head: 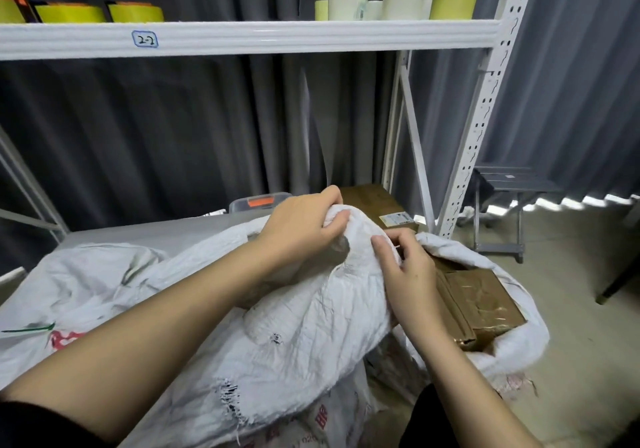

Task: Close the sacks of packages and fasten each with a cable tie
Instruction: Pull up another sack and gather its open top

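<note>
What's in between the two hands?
Only bunched white sack cloth. The left hand grips the gathered top of the sack, and the right hand pinches it beside it, as the head view shows.

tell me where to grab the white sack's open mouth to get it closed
Probably take the loose rim of the white woven sack on its far right side, coming from the right, past the brown taped package that still shows in the opening. The left hand already bunches fabric at the top; the right hand pinches beside it, so that slack edge is what remains ungathered.
</note>
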